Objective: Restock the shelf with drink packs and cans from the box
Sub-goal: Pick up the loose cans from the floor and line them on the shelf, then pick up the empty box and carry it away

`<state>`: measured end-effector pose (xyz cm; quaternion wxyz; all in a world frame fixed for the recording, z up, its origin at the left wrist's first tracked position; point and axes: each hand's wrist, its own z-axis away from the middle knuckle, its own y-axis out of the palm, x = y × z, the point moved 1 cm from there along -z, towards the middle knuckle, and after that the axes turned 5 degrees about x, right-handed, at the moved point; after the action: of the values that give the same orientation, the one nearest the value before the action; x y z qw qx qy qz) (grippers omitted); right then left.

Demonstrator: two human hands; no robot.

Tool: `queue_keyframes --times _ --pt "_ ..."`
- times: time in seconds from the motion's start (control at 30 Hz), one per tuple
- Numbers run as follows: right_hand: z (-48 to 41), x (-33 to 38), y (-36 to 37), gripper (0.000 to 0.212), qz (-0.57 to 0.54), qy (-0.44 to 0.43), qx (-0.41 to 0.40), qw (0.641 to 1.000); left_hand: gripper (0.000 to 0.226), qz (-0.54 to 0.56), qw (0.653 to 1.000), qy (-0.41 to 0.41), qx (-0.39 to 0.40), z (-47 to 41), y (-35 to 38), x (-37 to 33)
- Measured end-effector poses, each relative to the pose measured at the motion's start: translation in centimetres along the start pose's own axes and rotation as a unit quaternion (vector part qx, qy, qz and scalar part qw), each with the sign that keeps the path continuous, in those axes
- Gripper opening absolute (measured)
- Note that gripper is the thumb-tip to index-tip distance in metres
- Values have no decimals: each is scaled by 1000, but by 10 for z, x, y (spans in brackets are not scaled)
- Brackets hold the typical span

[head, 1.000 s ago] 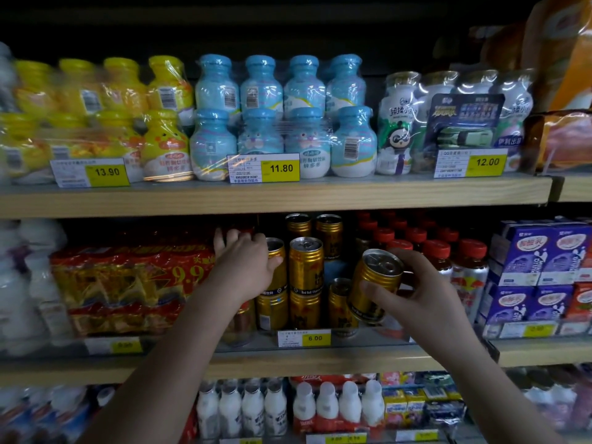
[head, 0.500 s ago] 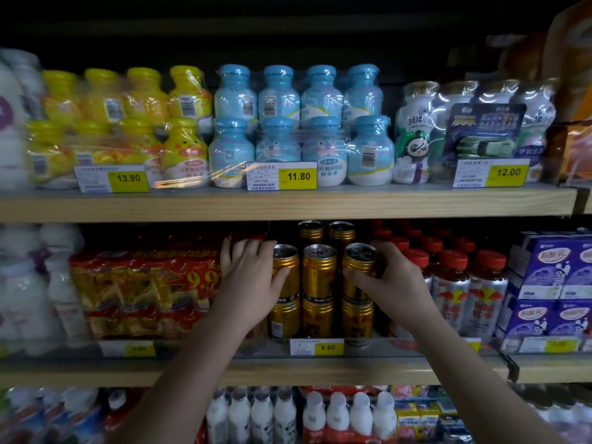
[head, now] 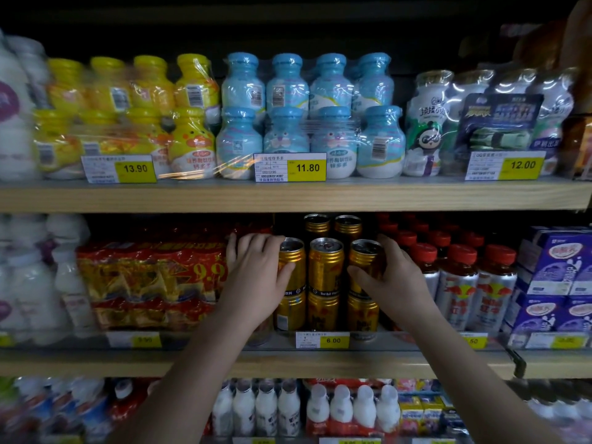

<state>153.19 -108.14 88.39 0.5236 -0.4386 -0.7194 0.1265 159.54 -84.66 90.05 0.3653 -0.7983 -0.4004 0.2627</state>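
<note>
Right can [head: 366,256]: top tier of the gold stack, standing on a lower can, my right hand [head: 395,283] curled round it.
Left can [head: 294,253]: same tier, my left hand [head: 256,283] wrapped on it, thumb across the front.
Middle can [head: 325,267]: free between them.
Shelf [head: 288,360]: red-capped bottles [head: 461,283] just right, red packs [head: 150,280] left.

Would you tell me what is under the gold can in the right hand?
Another gold metal can stands beneath the gripped gold can, on the wooden shelf; the right hand's thumb partly covers where they meet.
</note>
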Motion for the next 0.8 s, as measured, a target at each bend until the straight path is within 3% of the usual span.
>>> queue_keyframes --times 0.33,0.53,0.8 --pt "24 8 1 69 16 -64 -77 995 47 70 997 24 -33 14 -10 7" --pt "47 19 2 61 58 -82 -98 990 44 138 988 49 -40 28 -18 7" --pt "94 35 15 51 27 -76 -87 993 47 198 977 67 -26 59 -21 11"
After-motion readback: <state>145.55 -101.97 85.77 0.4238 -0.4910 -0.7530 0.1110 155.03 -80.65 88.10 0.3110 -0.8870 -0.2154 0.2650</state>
